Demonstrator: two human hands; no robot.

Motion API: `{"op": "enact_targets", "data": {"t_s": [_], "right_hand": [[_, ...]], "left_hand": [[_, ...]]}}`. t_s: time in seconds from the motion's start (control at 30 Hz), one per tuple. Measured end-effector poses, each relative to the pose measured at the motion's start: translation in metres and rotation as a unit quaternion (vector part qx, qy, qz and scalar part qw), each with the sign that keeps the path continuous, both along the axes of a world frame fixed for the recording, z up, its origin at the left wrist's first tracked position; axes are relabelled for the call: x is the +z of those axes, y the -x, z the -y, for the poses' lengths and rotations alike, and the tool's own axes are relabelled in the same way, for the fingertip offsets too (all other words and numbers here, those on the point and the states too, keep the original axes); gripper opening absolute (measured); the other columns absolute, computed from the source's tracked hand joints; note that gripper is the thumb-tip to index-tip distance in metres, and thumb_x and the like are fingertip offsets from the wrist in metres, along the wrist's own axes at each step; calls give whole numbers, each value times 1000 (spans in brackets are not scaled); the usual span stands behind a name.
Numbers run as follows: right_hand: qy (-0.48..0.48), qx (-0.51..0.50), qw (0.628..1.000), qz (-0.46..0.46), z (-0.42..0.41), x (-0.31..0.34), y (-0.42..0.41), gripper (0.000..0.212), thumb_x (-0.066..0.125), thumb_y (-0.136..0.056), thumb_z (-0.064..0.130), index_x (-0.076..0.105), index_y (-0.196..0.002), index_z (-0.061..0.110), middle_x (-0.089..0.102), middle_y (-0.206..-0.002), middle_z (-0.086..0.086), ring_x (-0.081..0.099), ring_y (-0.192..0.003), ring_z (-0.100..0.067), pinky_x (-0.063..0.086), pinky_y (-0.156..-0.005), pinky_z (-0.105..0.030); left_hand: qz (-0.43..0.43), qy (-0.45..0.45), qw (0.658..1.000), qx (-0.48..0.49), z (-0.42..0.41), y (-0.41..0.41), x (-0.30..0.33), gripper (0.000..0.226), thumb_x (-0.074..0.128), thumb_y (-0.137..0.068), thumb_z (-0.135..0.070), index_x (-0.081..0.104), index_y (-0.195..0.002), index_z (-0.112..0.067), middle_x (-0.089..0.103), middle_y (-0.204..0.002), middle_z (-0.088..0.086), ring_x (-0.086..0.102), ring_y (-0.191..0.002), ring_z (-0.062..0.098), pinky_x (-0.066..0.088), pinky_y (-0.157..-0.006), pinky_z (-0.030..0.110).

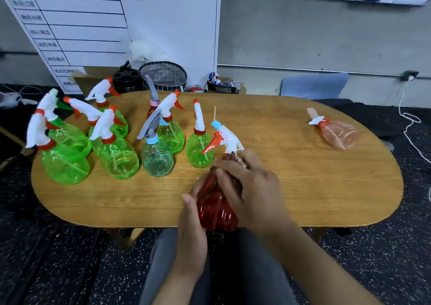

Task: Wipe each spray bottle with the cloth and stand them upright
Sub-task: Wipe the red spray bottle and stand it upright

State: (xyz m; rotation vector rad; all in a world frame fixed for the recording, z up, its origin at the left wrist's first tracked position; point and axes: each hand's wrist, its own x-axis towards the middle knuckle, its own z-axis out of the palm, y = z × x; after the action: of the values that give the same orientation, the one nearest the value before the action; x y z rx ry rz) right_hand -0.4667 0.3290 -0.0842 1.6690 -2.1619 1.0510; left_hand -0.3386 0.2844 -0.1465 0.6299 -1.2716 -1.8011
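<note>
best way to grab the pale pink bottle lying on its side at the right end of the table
Take the pale pink bottle round its narrow neck, just behind the white trigger head, coming down from above with the right hand. It lies flat with open table around it, and the neck looks slimmer than the body.

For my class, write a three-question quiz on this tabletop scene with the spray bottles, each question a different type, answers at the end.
1. True or false: the pale pink bottle at the table's right end stands upright.
2. Which bottle do both hands hold? A) a green one B) the red bottle C) the light blue bottle
3. Fill in: the held bottle's trigger is ______ in colour.

Key
1. False; it lies on its side.
2. B; the left hand grips its base side, the right hand covers its upper body.
3. Orange. No cloth is visible in this view.
</note>
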Motion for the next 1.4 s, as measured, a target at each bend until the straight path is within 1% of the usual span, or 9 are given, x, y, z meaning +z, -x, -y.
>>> {"op": "enact_targets", "data": {"t_s": [0.1, 0.27, 0.43, 0.53, 0.87, 1.0, 1.1, 1.2, 1.4], "right_hand": [[41, 84, 993, -78, -16, -16, -12, 24, 62, -103, 39, 79, -117, 30, 65, -111, 1, 64, -79, -14, 54, -59, -28], [58, 234, 956, -168, -30, -35, -10, 21, 73, -99, 31, 81, -118, 24, 68, -97, -3, 68, -81, -20, 57, -60, -33], [123, 61, 984, 115, -10, -16, 11, 29, 63, -103, 31, 76, -128, 25, 49, -105, 13, 59, -96, 0, 45, -86, -12], [75, 14, 983, 168, 2, -19, 10, 29, 58, -104, 33, 74, -129, 31, 51, -106, 14, 58, -102, 2, 42, -86, -7], [61, 182, 975, -107, -34, -76, 8, 25, 73, -99, 30, 79, -123, 27, 67, -103, -5, 66, -86, -18, 58, -65, -32], [110, 66, 985, 115, -30, -85, 14, 28, 65, -102, 30, 75, -129, 29, 62, -109, 9, 63, -94, -8, 53, -82, -22], [178, -91, 922, 332, -9, -88, 28, 25, 60, -103, 30, 73, -123, 35, 67, -112, 15, 66, -107, -12, 50, -92, -25], [197, -94, 902, 372, 7, -99, 31, 24, 58, -104, 25, 72, -121, 34, 71, -114, 10, 66, -112, -17, 51, -98, -32], [196, -96, 891, 399, 16, -107, 37, 21, 59, -104, 28, 71, -120, 28, 70, -116, 9, 66, -113, -19, 53, -99, -45]], "left_hand": [[-26, -69, 997, 2, -2, -2, 0, 69, 31, -102, -63, 63, -145, -21, 66, -148, 6, 58, -143, 24, 54, -107, 32], [-26, -84, 996, 1, -1, -5, 0, 68, 21, -102, -62, 57, -149, -28, 71, -141, 8, 69, -128, 24, 59, -94, 27], [-7, -55, 998, 17, 1, -3, 2, 68, 35, -96, -73, 67, -142, -33, 65, -150, 5, 58, -143, 22, 52, -112, 36], [-14, -49, 999, 11, 0, 0, 0, 69, 40, -94, -77, 67, -142, -36, 63, -152, 3, 57, -144, 21, 54, -109, 34], [-10, -121, 992, -20, 4, 17, -31, 62, 24, -105, -63, 59, -149, -37, 63, -151, 5, 61, -140, 26, 53, -113, 38], [7, -124, 991, -47, 17, 33, -34, 85, 61, -88, -82, 49, -157, -34, 61, -153, 12, 60, -141, 32, 52, -114, 47], [14, -90, 994, -53, 23, 48, -39, 97, 88, -78, -64, 47, -159, -31, 58, -156, 10, 56, -144, 33, 44, -119, 57], [11, -66, 996, -65, 33, 61, -47, 84, 89, -80, -38, 50, -155, -39, 61, -154, 1, 56, -145, 26, 38, -124, 56], [89, 54, 994, -34, 41, 63, -46, 49, 72, -100, -43, 59, -148, -40, 65, -145, -20, 58, -140, 6, 46, -114, 27]]}}
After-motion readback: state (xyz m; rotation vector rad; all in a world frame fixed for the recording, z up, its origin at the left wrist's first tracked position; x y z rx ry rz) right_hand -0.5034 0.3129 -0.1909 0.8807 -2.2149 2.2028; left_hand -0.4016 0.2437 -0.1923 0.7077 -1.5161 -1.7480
